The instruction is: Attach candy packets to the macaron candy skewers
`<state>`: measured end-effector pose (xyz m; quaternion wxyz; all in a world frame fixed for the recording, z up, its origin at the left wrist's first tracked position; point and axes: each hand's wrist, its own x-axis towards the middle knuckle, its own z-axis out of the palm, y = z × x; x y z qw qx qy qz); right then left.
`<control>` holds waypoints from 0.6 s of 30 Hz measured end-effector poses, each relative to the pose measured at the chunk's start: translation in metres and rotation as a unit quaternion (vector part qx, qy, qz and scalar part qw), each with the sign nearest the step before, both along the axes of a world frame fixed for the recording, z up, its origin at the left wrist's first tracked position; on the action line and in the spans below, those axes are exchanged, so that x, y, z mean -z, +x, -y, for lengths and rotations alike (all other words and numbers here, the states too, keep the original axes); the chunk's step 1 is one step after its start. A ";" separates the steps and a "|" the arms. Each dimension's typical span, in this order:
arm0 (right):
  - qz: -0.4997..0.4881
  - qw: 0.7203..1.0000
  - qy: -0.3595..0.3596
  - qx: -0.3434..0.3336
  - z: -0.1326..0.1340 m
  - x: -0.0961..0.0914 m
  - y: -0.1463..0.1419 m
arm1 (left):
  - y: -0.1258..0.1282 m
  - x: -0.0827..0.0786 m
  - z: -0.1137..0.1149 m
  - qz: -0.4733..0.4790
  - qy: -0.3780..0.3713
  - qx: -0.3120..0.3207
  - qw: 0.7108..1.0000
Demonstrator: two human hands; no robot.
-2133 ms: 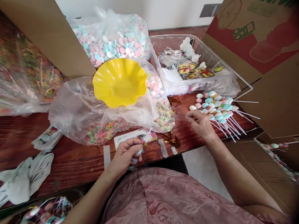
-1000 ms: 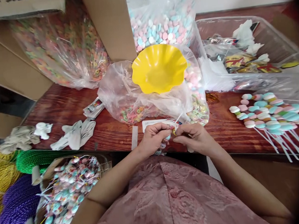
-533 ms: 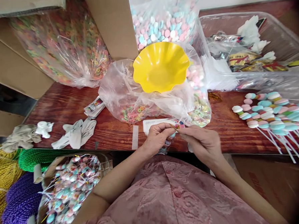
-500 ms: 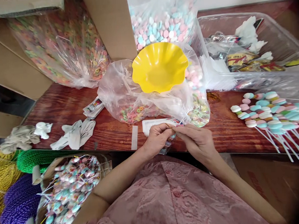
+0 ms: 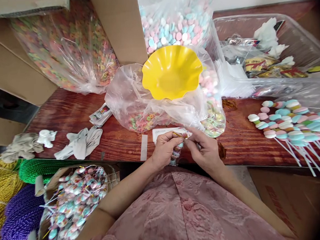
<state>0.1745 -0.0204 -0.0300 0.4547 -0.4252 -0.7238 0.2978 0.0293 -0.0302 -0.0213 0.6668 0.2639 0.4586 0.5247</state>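
Head camera: at your lower left sits a heap of wrapped candy skewers (image 5: pixel 73 205). Your left hand (image 5: pixel 163 152) pinches narrowly around the upper end of a wrapped candy skewer (image 5: pixel 175 156), held at the table's front edge before your body. Its long axis runs away from you, the upper end leaning slightly right, the lower toward your clothing. A gold twist tie (image 5: pixel 177 134) slants at that upper end. Your right hand (image 5: pixel 206 155) meets it, fingers bent close; you cannot tell what they grip. Farther right lie bare marshmallow skewers (image 5: pixel 291 122), sticks toward you.
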 end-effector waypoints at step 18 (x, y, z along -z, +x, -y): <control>0.094 0.970 0.123 -0.189 -0.022 -0.002 0.032 | -0.018 -0.018 -0.004 -0.070 -0.016 0.178 0.981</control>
